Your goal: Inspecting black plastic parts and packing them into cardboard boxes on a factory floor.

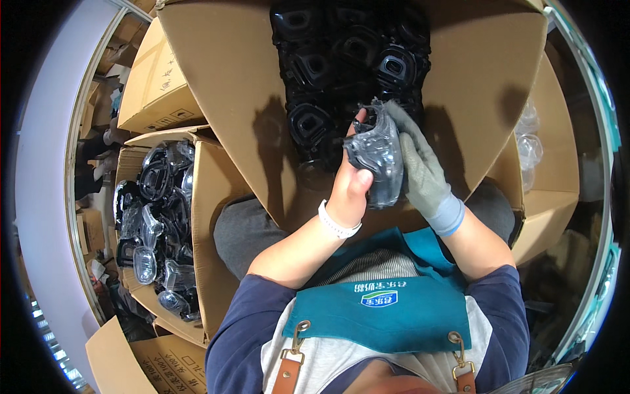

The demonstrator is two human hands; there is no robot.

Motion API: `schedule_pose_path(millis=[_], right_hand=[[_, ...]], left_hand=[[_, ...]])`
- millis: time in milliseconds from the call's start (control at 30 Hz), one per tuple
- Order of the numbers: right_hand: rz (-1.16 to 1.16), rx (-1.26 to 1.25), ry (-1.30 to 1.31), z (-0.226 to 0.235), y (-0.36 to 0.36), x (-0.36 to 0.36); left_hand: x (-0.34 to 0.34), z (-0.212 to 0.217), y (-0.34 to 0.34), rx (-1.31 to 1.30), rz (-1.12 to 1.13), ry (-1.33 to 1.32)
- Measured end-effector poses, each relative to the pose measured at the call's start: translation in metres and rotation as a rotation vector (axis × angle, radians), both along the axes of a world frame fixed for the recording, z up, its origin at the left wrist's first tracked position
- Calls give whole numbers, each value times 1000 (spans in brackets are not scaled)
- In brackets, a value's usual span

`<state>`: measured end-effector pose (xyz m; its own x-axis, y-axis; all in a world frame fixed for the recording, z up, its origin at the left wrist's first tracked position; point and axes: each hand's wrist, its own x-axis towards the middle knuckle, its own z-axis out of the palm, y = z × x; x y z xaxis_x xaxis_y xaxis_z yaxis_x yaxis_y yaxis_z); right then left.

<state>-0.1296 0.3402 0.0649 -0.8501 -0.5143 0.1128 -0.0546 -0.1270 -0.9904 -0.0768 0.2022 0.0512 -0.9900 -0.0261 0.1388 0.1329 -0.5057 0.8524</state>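
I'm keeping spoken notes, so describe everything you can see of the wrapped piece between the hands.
The wrapped piece is a curved, dark shell, apparently plastic, under clear, glossy, wrinkled film that catches the light. Its upper end looks uneven, with dark edges. It is held lengthwise, its long side running away from the wearer, in view against a large open carton. The bare left hand grips its left side, thumb on it; the gloved right hand lies along its right side. Its underside is hidden.

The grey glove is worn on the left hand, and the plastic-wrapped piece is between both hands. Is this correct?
Not quite: the head view shows the grey glove on the right hand. The plastic-wrapped piece is indeed between both hands.
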Motion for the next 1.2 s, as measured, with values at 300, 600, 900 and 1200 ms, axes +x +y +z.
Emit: schedule_pose_path(millis=[300, 600, 900, 1200], right_hand=[[-95, -255, -308, -8, -1, 4], [-340, -15, 368, -11, -7, 20], [-259, 54, -30, 1, 15, 10], [-366, -343, -239, -19, 12, 2]], left_hand=[[3, -12, -2, -406, 364, 140], [11, -12, 19, -186, 507, 43], [-15, -37, -25, -316, 631, 216], [-15, -54, -6, -293, 499, 91]])
